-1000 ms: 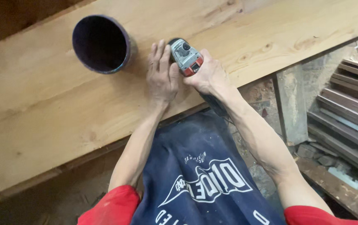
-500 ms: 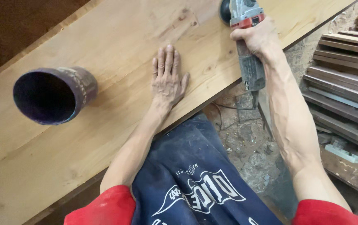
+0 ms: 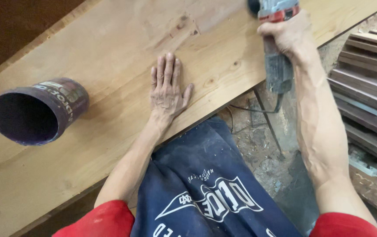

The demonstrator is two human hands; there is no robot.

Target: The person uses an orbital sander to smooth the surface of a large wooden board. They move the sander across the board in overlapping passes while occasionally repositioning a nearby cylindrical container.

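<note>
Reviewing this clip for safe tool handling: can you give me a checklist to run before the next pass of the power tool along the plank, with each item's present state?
1. Right hand gripping power tool: ok.
2. Left hand flat on plank, apart from the tool: ok.
3. Cord hanging below the plank edge: ok.
4. Dark cup lying on its side, well off the tool: ok.
5. Tool head contact with wood: cannot tell, cropped.

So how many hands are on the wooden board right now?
1. The left hand lies flat on the wooden board; the right hand grips a power tool near the board's front edge.
</note>
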